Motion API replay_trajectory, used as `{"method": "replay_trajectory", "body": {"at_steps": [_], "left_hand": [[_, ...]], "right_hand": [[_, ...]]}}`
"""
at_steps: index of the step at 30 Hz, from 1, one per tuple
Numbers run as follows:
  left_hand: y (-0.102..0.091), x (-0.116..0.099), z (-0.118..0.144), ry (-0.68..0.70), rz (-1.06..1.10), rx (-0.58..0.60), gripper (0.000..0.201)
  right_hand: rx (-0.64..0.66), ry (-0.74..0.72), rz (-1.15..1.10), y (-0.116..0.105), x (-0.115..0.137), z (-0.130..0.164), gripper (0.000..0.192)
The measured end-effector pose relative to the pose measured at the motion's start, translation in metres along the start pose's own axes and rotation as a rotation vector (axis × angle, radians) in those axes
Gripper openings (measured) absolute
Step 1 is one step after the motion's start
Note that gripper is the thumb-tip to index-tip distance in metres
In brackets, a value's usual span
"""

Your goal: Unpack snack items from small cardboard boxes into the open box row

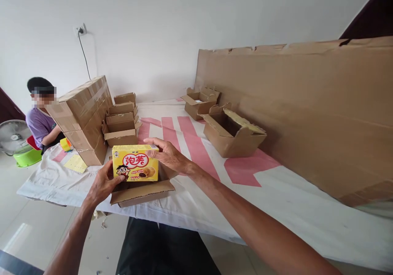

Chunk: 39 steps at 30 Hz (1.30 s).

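- Here, the yellow snack box (pixel 135 163) stands upright on its long edge, printed face toward the camera, held over the open carton (pixel 143 191) that sits at the near edge of the white cloth (pixel 276 201).
- The left hand (pixel 102 183) grips the yellow snack box at its lower left corner, thumb on the front face and fingers curled behind.
- The right hand (pixel 168 155) clasps the yellow snack box along its top right edge, fingers wrapped over the top and thumb out toward the front.
- Just left of the yellow snack box lies a yellow paper (pixel 75 163) on the cloth, with a roll of tape (pixel 65 144) a little beyond it.
- Behind the yellow snack box runs a row of small open cartons (pixel 122 121), and left of that row stands a stack of large taped boxes (pixel 82 117).
- Right of the yellow snack box, farther back, sit two open cartons (pixel 231 133), near a tall cardboard sheet (pixel 307 115) leaning upright.
- Far left of the yellow snack box, past the stack, sits a person in a purple shirt (pixel 39 123), beside a fan (pixel 12 135) and a green basin (pixel 27 156).
- A wall socket (pixel 80 30) with a cable is on the wall above.
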<state>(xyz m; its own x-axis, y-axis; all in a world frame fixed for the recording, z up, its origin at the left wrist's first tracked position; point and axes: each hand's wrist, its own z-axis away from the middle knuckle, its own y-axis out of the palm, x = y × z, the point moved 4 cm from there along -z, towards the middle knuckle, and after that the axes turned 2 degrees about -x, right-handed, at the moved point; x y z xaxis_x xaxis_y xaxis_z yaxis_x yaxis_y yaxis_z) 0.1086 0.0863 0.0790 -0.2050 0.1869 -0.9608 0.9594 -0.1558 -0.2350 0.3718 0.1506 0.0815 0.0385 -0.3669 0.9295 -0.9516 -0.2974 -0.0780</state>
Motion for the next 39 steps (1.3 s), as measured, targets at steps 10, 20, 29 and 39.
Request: {"method": "replay_trajectory", "body": {"at_steps": [10,20,29,39], "left_hand": [[-0.020,-0.014,-0.032,0.108,0.159,-0.165,0.066],[-0.024,-0.003,-0.064,0.144,-0.102,-0.229,0.070],[-0.031,0.001,-0.079,0.094,-0.149,-0.111,0.074],[-0.028,0.003,-0.079,0.082,-0.056,-0.085,0.068]], "right_hand": [[-0.089,-0.110,-0.116,0.029,-0.022,0.001,0.055],[-0.152,-0.040,-0.070,0.028,-0.047,-0.034,0.055],[-0.153,-0.010,-0.081,0.027,-0.070,-0.054,0.053],[-0.162,0.035,-0.088,0.026,-0.084,-0.056,0.055]]}}
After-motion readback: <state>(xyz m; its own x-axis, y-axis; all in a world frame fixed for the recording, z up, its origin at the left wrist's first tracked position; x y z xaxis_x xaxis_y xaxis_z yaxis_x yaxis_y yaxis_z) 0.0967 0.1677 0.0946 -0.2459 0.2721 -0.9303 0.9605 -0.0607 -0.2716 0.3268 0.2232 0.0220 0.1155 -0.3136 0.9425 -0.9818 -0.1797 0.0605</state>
